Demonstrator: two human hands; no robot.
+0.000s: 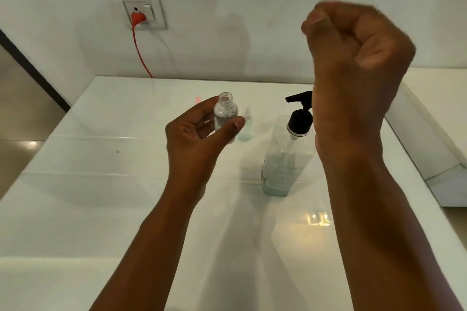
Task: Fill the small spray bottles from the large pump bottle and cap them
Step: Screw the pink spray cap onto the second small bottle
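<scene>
Over the table [101, 184] mid-area, left hand [194, 139] pinches a small uncapped bottle [225, 113] btwn thumb and fingers, upright, raised off the surface, some clear liquid inside. Right hand [353, 58] is lifted high, fingers curled into a blurred fist; can't tell if it holds anything, e.g. a cap. Its wrist hides part of the pump bottle [285, 156], which stands toward the table's right edge w/ black pump head. A 2nd small bottle [246, 125] stands behind, faint, partly hidden by the thumb. Red plug [137, 17] in wall socket, cord dropping behind the far edge.
</scene>
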